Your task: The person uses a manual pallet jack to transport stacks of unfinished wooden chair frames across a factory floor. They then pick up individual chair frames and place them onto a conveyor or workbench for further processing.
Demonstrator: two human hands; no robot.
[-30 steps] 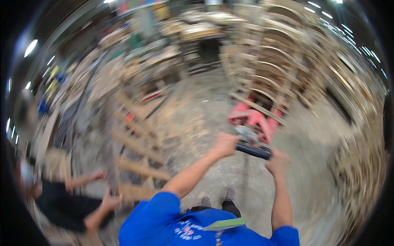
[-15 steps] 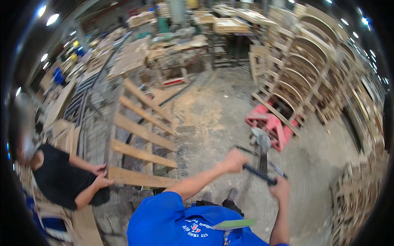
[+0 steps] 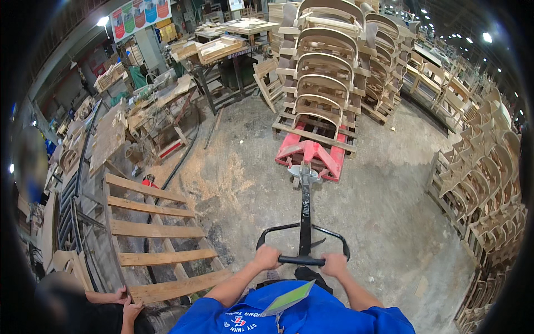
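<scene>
Both my hands grip the black handle [image 3: 301,260] of a red pallet jack, straight ahead of my body. My left hand [image 3: 267,258] is closed round the bar's left end, my right hand [image 3: 334,264] round its right end. From the handle a black shaft [image 3: 305,214] runs forward to the red base of the pallet jack [image 3: 312,155]. The jack's forks go under a wooden pallet [image 3: 286,129] that carries a tall stack of curved wooden chair frames [image 3: 322,83].
Left of me, another person's hands [image 3: 129,300] touch a slatted wooden pallet [image 3: 161,230]. More stacked curved frames [image 3: 484,183] line the right side. Workbenches [image 3: 222,53] with boards stand at the back left. Sawdust [image 3: 214,181] and a dark hose [image 3: 181,158] lie on the floor.
My view has turned right, so the jack and its stack now stand centred and the slatted pallet lies further left. The handle, tilted before, is now level across my body; both hands keep their grip.
</scene>
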